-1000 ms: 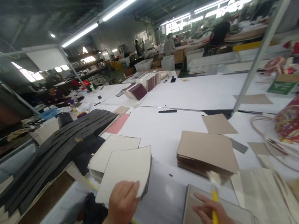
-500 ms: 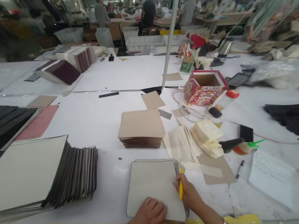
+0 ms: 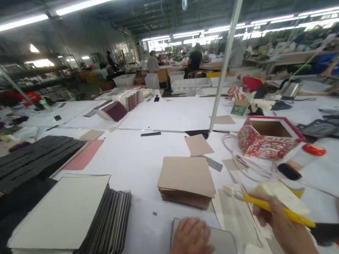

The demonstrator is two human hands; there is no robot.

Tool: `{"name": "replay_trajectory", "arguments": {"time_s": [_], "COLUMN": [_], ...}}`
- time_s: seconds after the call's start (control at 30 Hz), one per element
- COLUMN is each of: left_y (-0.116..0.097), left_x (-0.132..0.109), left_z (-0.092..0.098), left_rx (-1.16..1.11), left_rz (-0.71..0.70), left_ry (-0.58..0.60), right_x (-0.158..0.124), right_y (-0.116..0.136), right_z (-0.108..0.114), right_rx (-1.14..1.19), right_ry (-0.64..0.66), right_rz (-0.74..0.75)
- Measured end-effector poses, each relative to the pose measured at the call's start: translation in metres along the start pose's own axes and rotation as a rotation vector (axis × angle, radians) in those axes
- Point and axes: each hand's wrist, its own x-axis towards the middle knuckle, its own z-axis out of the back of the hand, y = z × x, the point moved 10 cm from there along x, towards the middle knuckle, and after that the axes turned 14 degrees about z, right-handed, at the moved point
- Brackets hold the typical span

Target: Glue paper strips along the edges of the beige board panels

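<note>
At the near edge of a long white bench (image 3: 147,147) in a busy workshop, the person's left hand (image 3: 189,244) lies open and palm down on a grey board (image 3: 221,247). The fingers are spread and grip nothing, seemingly to pin the board flat against the bench. The right hand (image 3: 281,225) is closed around a yellow-handled brush (image 3: 275,207), held at a slant. Its pale bristle end points up and left, raised over a sheaf of pale strips (image 3: 235,219) just right of the board. Just beyond the board sits a stack of tan card squares (image 3: 185,178). To the left is a fanned stack of cream-faced boards (image 3: 64,214), its dark edges stepped, probably so each one lifts off easily. Both stacks are close enough to reach. Rows of black pieces (image 3: 17,162) cover the far left. An open patterned red box (image 3: 266,139) stands to the right, apart from the hands.
</note>
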Motion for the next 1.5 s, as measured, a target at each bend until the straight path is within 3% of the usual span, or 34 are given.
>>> {"name": "replay_trajectory", "arguments": {"time_s": [0.07,0.13,0.27,0.33,0.4,0.5,0.6,0.73,0.8,0.87,0.93,1.0,1.07,1.17,1.27,1.37,1.43,1.5], "left_y": [0.03,0.051,0.069,0.071,0.071,0.073,0.075,0.077,0.079,0.078,0.077,0.075,0.074,0.074,0.075,0.073,0.069,0.067], "left_x": [0.048,0.08,0.096,0.093,0.089,0.089,0.091,0.097,0.103,0.111,0.118,0.122,0.126,0.129,0.13,0.132,0.136,0.141], "left_z": [0.01,0.002,-0.032,-0.042,-0.046,-0.044,-0.043,-0.041,-0.039,-0.036,-0.034,-0.032,-0.031,-0.031,-0.035,-0.035,-0.032,-0.029], "left_rx": [0.077,0.107,0.074,0.058,0.048,0.042,0.043,0.065,0.086,0.115,0.146,0.164,0.168,0.161,0.159,0.16,0.167,0.181], "left_rz": [0.116,0.175,0.251,0.262,0.249,0.223,0.215,0.207,0.205,0.199,0.185,0.167,0.154,0.133,0.124,0.119,0.104,0.098], "left_ry": [0.004,0.112,0.282,0.295,0.295,0.284,0.267,0.25,0.257,0.282,0.324,0.366,0.389,0.406,0.473,0.553,0.586,0.611], "right_x": [0.048,0.085,0.113,0.124,0.144,0.173,0.183,0.172,0.164,0.155,0.143,0.117,0.07,0.003,-0.035,-0.047,-0.049,-0.053], "right_y": [0.027,0.044,0.034,0.022,0.01,-0.009,-0.034,-0.065,-0.069,-0.064,-0.043,-0.01,0.015,0.032,0.047,0.052,0.039,0.019], "right_z": [-0.046,-0.106,-0.23,-0.26,-0.267,-0.253,-0.219,-0.134,-0.091,-0.064,-0.06,-0.081,-0.107,-0.112,-0.087,-0.045,-0.017,-0.003], "right_rx": [0.15,0.297,0.346,0.286,0.238,0.185,0.128,0.023,-0.034,-0.069,-0.148,-0.316,-0.516,-0.633,-0.524,-0.371,-0.286,-0.197], "right_ry": [0.096,0.165,0.457,0.521,0.461,0.301,0.184,0.04,-0.014,-0.036,0.034,0.224,0.422,0.522,0.471,0.253,0.062,-0.054], "right_rz": [0.011,0.015,-0.075,-0.095,-0.1,-0.117,-0.152,-0.181,-0.164,-0.125,0.056,0.37,0.668,0.824,0.774,0.615,0.428,0.247]}}
